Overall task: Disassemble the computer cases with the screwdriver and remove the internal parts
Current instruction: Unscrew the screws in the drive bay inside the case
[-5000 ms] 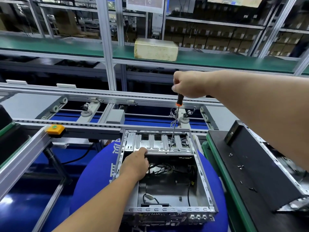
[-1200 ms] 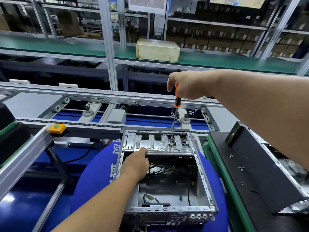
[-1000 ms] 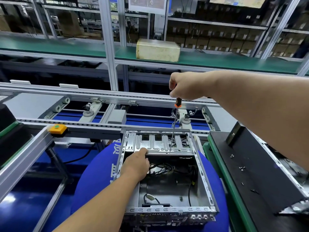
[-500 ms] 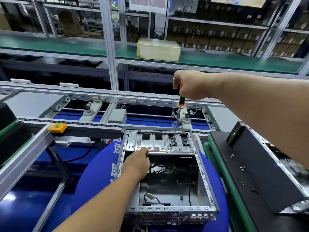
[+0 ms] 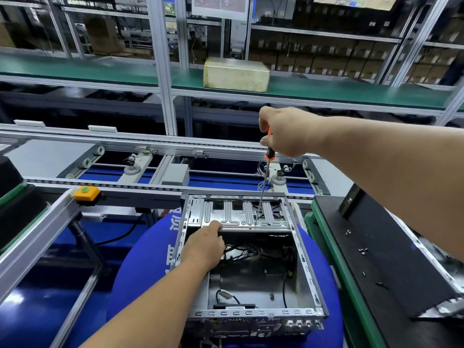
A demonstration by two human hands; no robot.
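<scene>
Two hands busy: my right hand grips the slim screwdriver, my left hand clasps the stiff, sharp-edged drive bracket, likely light.

The right hand grips the screwdriver upright, tip on the ribbed bracket of the open computer case. The left hand holds the bracket's near edge. Loose screws lie on the black surface at right.

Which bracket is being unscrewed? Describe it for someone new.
Start at the open computer case on the blue round pad. Across its far end lies a silver ribbed bracket. Unlike the dark cabled bay below, it is bright stamped metal, with the screwdriver tip on it.
</scene>
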